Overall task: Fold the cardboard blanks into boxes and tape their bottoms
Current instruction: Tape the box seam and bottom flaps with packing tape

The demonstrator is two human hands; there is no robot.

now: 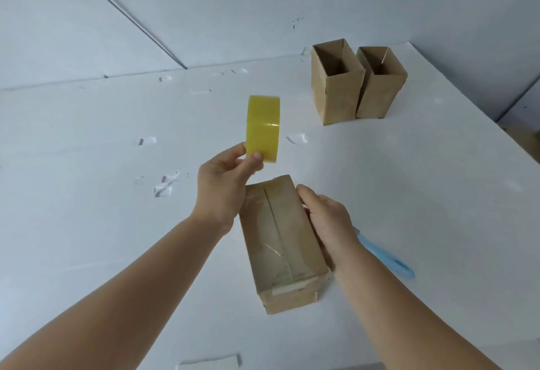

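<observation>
A folded cardboard box (280,241) stands bottom-up on the white table (87,223), with clear tape along its centre seam and over the near edge. My left hand (222,182) pinches a yellow tape roll (263,128) by its lower rim and holds it up above and beyond the box. My right hand (327,223) rests against the box's right side, fingers curled over its top edge. Two finished boxes (336,86) (380,83) stand upright with open tops at the back right.
A blue-handled tool (388,258) lies on the table just right of my right wrist. Small tape scraps (166,185) dot the tabletop. A flat pale piece (210,362) lies at the near edge. The table's right edge (520,147) runs diagonally.
</observation>
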